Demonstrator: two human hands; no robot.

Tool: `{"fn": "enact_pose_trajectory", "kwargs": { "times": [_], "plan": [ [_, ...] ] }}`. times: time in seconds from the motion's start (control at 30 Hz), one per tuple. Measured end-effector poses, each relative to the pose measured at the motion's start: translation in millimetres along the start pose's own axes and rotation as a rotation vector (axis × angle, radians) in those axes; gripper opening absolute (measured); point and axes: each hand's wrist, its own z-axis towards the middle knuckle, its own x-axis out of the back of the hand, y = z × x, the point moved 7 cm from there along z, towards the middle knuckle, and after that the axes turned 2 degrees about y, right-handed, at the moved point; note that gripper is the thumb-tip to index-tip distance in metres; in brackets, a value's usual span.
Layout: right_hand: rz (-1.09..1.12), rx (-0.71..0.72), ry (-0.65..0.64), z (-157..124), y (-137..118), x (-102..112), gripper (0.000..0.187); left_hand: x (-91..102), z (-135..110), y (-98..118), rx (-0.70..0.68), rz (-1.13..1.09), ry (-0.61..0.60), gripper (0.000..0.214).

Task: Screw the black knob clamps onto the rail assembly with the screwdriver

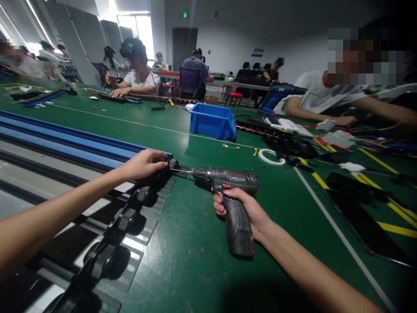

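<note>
My right hand (pixel 243 206) is wrapped around the grip of a black cordless drill (pixel 236 178), a finger at its trigger. The drill points left, and its long thin bit (pixel 180 171) reaches a black end fitting (pixel 173 163). Bent over the end of a blue-and-black rail (pixel 130 150), my left hand (pixel 148 163) has its fingers closed at that fitting. Nearer to me, a row of black knob-like fittings (pixel 128 219) runs along the rail ends, with slotted plates (pixel 148 230) sticking out to the right. My left fingertips partly cover the fitting.
An open blue bin (pixel 210 121) stands beyond the drill. A white tape ring (pixel 271 157), small wire pieces (pixel 231 147) and a blue drill (pixel 276 98) lie to the right. A co-worker's arm (pixel 312 113) rests at the right edge of the green table (pixel 192 261).
</note>
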Motion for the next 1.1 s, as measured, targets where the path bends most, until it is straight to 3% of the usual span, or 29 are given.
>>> {"fn": "enact_pose_trajectory", "kwargs": {
  "times": [1.1],
  "plan": [
    [-0.051, -0.001, 0.015, 0.7, 0.2, -0.3, 0.015, 0.4, -0.1, -0.8, 0.027, -0.018, 0.011, 0.048]
  ]
}}
